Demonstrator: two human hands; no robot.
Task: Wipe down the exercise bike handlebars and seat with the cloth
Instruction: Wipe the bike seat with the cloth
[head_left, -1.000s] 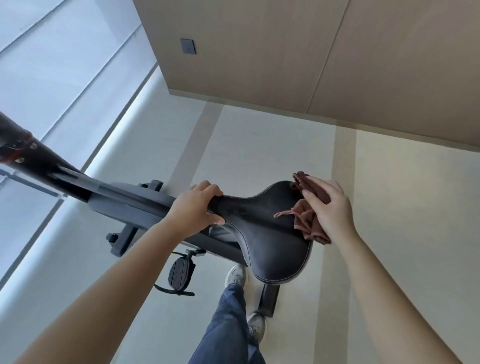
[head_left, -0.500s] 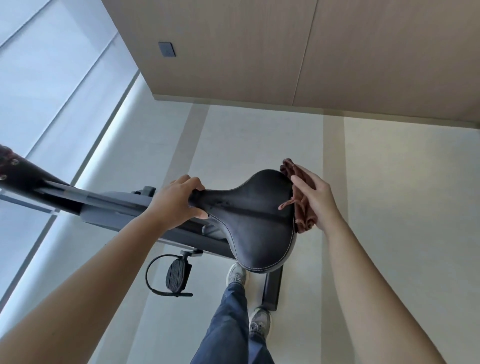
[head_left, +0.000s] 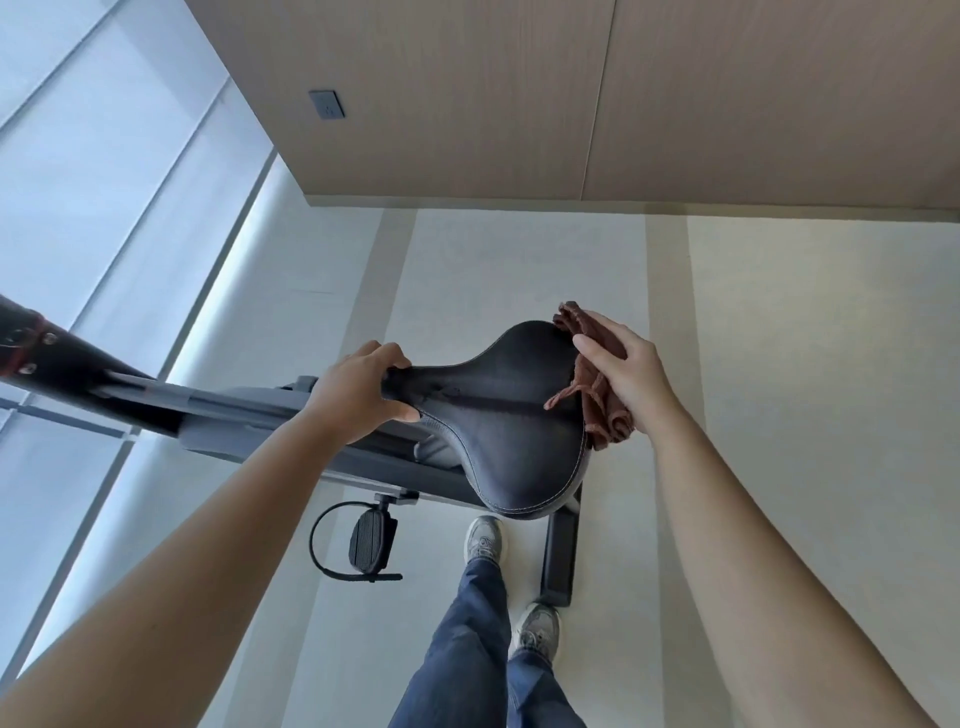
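Below, our left hand (head_left: 358, 387) curls its fingers round the narrow nose of the black seat (head_left: 509, 415), arm outstretched; our right hand (head_left: 626, 376) presses the brown cloth (head_left: 602, 415) with flat fingers against the seat's wide rear edge, over a pale floor (head_left: 789, 364) by a wood-panelled wall (head_left: 467, 104).

The seat (head_left: 509, 415) is being seen as smooth, faintly glossy black leatherette with pale stitching; the cloth (head_left: 597, 410) as soft, rumpled brown fabric. The frame (head_left: 234, 410) is being shown as matt grey metal, the pedal (head_left: 371, 540) as ribbed black plastic, the upper wall panels (head_left: 467, 104) as matt wood.
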